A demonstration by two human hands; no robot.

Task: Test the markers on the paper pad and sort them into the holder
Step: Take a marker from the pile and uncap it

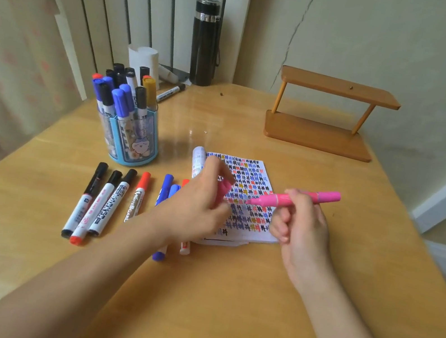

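The right hand (303, 226) grips the uncapped pink marker (299, 199), its tip angled over the paper pad (256, 174), ready to test. The left hand (198, 203) pinches what looks like its pink cap (222, 191), kept close for recapping. Untested markers (110, 200) lie in a row on the tabletop (223, 301) near the holder (135, 139).

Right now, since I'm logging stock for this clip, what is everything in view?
table: one, yellow wood, underneath.
paper pad: one, white with coloured marks, centre.
holder: one, blue, back left, full of markers.
loose markers: at least seven, black, red, blue caps, left of pad; another behind holder.
pink marker: one, uncapped, above pad.
pink cap: one, in left hand.
flask: one, black, back wall.
wooden rack: one, brown, back right.
white roll: one, behind holder.
left hand: holds cap.
right hand: holds pink marker.
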